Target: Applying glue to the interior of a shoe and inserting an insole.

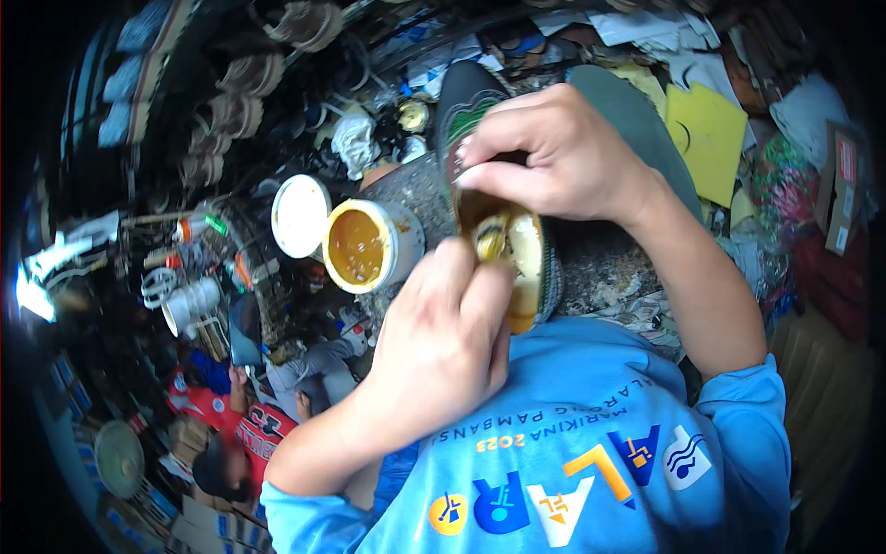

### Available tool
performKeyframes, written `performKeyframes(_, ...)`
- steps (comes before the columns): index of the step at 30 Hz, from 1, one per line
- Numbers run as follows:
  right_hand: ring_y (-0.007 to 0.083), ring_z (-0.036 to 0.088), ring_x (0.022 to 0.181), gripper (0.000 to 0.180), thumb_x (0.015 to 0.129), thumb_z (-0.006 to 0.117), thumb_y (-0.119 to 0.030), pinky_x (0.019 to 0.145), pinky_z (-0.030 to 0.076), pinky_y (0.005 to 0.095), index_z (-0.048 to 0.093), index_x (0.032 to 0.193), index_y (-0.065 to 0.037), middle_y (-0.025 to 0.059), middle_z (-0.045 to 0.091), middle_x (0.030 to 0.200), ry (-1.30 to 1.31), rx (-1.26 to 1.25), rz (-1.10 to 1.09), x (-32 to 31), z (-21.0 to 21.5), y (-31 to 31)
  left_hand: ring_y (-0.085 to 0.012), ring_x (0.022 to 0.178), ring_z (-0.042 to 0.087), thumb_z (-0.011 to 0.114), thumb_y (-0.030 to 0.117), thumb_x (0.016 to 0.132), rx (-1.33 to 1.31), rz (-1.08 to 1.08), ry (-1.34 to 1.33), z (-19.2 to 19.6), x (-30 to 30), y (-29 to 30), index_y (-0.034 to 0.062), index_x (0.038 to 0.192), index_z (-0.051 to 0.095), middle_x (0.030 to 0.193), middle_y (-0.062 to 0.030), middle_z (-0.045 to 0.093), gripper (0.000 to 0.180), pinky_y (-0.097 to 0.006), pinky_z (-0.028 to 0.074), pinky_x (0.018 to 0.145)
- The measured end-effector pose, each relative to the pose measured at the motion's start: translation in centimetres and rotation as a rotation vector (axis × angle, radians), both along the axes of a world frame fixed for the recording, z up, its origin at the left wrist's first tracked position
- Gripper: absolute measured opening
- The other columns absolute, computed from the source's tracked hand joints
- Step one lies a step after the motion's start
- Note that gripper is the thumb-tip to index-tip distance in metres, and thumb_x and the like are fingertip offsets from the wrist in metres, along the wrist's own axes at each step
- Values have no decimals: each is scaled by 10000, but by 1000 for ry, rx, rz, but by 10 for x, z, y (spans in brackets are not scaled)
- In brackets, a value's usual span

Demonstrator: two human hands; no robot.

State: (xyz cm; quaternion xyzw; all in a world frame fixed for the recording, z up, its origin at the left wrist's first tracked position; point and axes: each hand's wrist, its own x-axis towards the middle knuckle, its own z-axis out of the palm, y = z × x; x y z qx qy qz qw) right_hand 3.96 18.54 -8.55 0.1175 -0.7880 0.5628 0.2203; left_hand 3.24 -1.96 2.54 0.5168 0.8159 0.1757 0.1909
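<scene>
A dark shoe upper (pixel 469 90) with green stitching lies in front of me, its opening turned toward my body. Inside it shows a pale lining (pixel 528 258) smeared with wet amber glue. My right hand (pixel 558 152) pinches the edge of the upper between thumb and fingers. My left hand (pixel 443 323) is closed at the opening, slightly blurred. By its fingertips is a shiny, glue-coated lump (pixel 492 238); whether this is a brush end is unclear. To the left, a white tub (pixel 402 242) of amber glue stands tilted toward me beside a round white lid (pixel 302 215).
The work surface (pixel 600 268) is crusted and dark. A grey-green rounded panel (pixel 637 138) and a yellow sheet (pixel 706 138) lie to the right. Scraps and crumpled plastic (pixel 353 138) fill the far side. Shoes (pixel 254 74) line racks at left. A person in red (pixel 263 429) sits lower left.
</scene>
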Motion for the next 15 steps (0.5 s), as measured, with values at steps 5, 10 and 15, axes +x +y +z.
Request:
performKeyframes(5,232,661,611,139,812,788,-160,575,495,351,734,801,-33,112,685,704,-50,77,9,1,5,4,-303,772,678,777,-55,714,124,125,13,10,4,-16,-25,1033,704,904,-154,633,329,-402,550,647)
performKeyframes(10,107,676,659,140,870,796,-176,629,518,265,801,898,-40,66,750,744,-174,39,32,-1,6,8,-274,554,618,815,1,810,171,229,-70,21,32,-32,-13,995,730,744,-107,603,204,-380,512,503)
performKeyframes(15,128,723,829,114,915,792,-123,777,561,258,810,983,-34,77,786,907,-433,-71,146,-12,7,15,-383,667,657,719,93,912,30,113,230,-22,2,-8,10,1006,637,814,-164,616,150,-469,543,574)
